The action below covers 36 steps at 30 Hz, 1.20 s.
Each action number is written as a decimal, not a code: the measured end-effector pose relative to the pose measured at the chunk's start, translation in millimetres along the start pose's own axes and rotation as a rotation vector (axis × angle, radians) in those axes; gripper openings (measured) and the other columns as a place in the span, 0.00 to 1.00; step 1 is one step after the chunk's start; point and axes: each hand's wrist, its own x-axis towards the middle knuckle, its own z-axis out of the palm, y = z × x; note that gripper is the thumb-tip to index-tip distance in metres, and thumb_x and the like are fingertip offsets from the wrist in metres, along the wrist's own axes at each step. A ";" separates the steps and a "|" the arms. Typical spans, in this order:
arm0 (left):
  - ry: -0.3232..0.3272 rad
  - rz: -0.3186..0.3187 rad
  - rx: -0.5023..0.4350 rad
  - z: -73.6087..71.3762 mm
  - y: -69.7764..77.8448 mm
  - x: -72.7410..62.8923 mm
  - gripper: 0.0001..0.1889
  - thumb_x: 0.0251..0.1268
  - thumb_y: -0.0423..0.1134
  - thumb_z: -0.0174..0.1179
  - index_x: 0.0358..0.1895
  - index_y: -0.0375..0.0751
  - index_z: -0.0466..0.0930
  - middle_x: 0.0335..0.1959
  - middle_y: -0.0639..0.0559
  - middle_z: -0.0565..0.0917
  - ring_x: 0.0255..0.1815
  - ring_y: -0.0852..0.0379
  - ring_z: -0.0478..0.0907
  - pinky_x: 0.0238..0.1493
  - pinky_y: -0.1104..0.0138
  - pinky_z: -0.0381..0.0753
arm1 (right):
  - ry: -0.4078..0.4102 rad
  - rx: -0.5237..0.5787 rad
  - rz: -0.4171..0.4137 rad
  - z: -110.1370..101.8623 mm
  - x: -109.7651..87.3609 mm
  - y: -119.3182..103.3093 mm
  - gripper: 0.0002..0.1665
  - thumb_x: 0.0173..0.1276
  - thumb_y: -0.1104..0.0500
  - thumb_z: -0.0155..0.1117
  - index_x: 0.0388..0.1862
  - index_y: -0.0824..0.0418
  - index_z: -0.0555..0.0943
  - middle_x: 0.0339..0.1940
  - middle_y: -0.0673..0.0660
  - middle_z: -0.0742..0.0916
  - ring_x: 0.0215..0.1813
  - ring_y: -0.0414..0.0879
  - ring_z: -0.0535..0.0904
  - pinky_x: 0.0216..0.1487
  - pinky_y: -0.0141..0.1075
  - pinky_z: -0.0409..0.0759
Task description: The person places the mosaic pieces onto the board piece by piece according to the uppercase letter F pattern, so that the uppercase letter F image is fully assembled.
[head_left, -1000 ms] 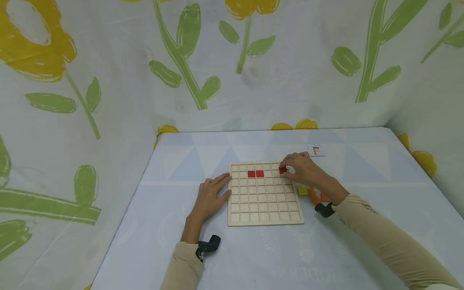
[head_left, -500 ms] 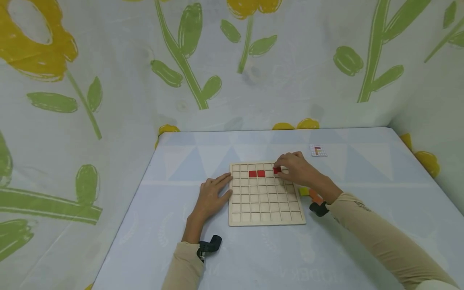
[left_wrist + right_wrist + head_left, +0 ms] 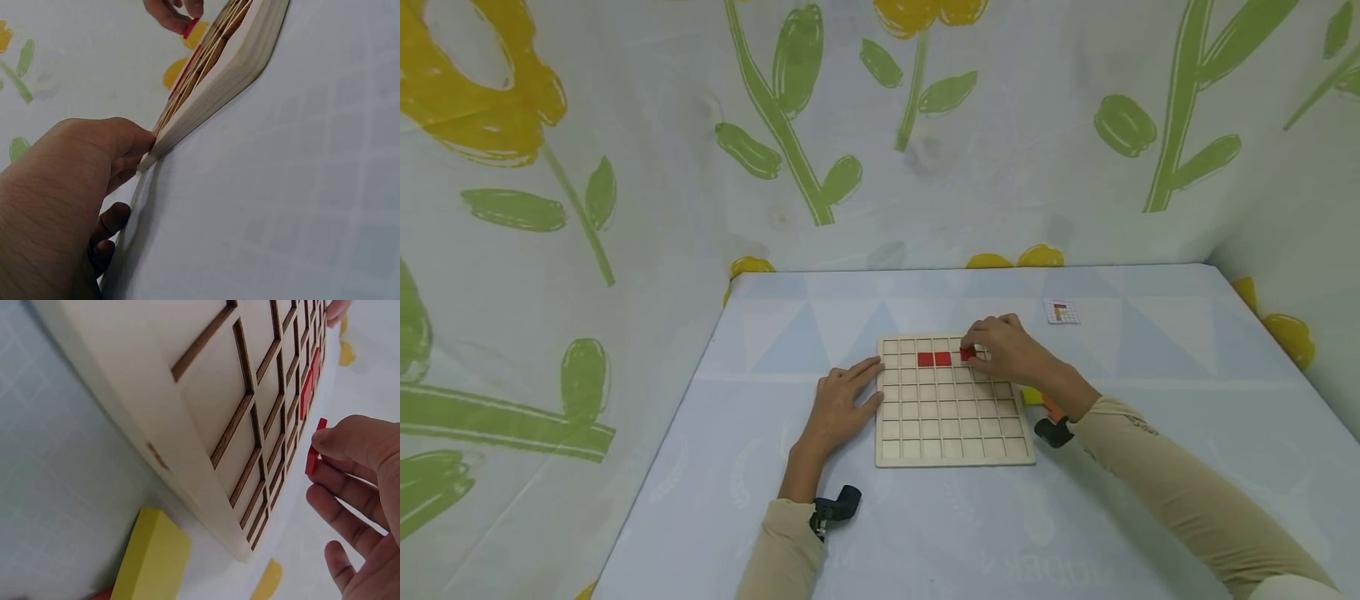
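A wooden grid board (image 3: 955, 417) lies flat on the table, two red square tiles (image 3: 934, 359) side by side in its second row from the top. My right hand (image 3: 1011, 350) pinches another red square tile (image 3: 315, 447) between thumb and fingers, just above the board and to the right of that pair. In the right wrist view the held tile is tilted, apart from the grid. My left hand (image 3: 842, 404) rests against the board's left edge, fingers extended; its thumb touches the rim (image 3: 194, 106) in the left wrist view.
A yellow block (image 3: 153, 556) and an orange piece (image 3: 1054, 408) lie by the board's right edge, partly behind the right wrist. A small card with a coloured grid pattern (image 3: 1062, 312) lies beyond the board at the right. Flower-printed cloth walls surround the table.
My right hand has carried the red tile leftward across the board's upper rows, nearer the two placed tiles. The left hand has stayed at the board's edge.
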 end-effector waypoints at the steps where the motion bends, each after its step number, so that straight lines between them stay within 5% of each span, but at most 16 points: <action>1: 0.001 0.002 -0.001 -0.1 0.1 0.0 0.27 0.72 0.50 0.58 0.72 0.54 0.72 0.74 0.61 0.69 0.53 0.52 0.71 0.53 0.55 0.64 | 0.000 -0.006 -0.001 0.6 0.6 0.0 0.14 0.62 0.57 0.75 0.46 0.57 0.88 0.46 0.53 0.87 0.51 0.51 0.79 0.58 0.52 0.65; 36: 0.002 0.004 0.012 -3.7 3.2 -1.6 0.27 0.72 0.50 0.57 0.72 0.53 0.72 0.74 0.60 0.69 0.52 0.52 0.71 0.52 0.54 0.65 | 0.034 -0.033 -0.084 13.4 8.0 -2.2 0.12 0.60 0.61 0.75 0.43 0.59 0.88 0.44 0.54 0.88 0.49 0.52 0.80 0.54 0.55 0.67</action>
